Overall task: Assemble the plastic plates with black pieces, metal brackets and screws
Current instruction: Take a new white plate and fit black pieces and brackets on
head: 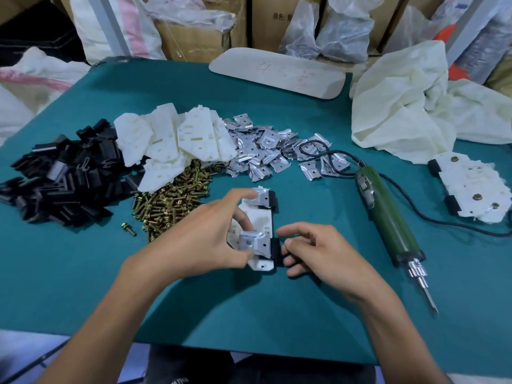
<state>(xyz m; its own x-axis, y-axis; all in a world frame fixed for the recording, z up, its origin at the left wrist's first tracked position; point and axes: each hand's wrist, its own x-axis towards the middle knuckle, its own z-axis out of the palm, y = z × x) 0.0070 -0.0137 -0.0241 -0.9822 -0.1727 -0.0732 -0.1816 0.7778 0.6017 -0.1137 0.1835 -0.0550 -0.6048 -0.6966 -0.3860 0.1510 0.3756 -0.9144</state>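
As left grip (199,239) pinches plate (261,218), right grip (318,253) beside

Faint red "45" plus unclear character on white board (277,70); cardboard box (279,29) print illegible.

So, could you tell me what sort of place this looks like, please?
Probably a small assembly workshop: piles of brackets, screws and black pieces, an electric screwdriver, and cartons behind.

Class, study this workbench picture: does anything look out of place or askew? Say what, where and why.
One screw lies alone on the green table, strayed left of the screw pile. The screwdriver's black cord loops across the metal brackets, so it may snag them.
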